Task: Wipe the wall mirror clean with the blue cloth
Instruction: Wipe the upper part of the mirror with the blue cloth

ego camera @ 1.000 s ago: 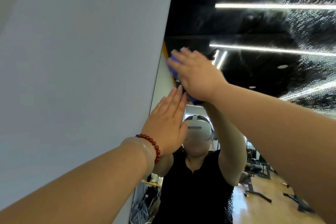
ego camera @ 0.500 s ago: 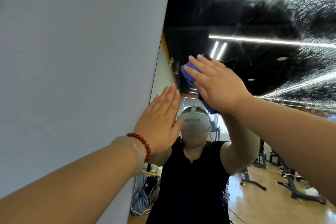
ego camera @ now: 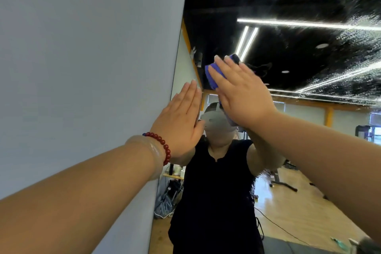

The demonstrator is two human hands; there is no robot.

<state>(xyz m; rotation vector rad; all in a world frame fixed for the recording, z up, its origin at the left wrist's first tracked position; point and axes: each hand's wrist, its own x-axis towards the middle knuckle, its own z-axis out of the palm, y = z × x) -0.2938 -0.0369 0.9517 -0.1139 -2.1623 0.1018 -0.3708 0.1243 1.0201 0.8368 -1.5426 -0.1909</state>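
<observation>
Head view: the right hand [ego camera: 241, 93] lies flat with straight fingers and presses the cloth [ego camera: 212, 76] against the mirror [ego camera: 309, 47]. The blue edge shows past the fingertips and under the palm. The left hand [ego camera: 179, 121], also flat with its fingers together, braces just left of it on the mirror's edge where the wall [ego camera: 82, 47] begins, and holds nothing.

Spray droplets [ego camera: 354, 2] cover the glass well to the right of the right hand. To do the stroke well, I judge the palm should keep even pressure on the cloth. It should sweep in overlapping passes toward that wet patch, and the cloth should be refolded once it is damp.

Since a second ago the right hand and cloth have slid down and rightward from the mirror's left edge. The left hand has stayed braced.
</observation>
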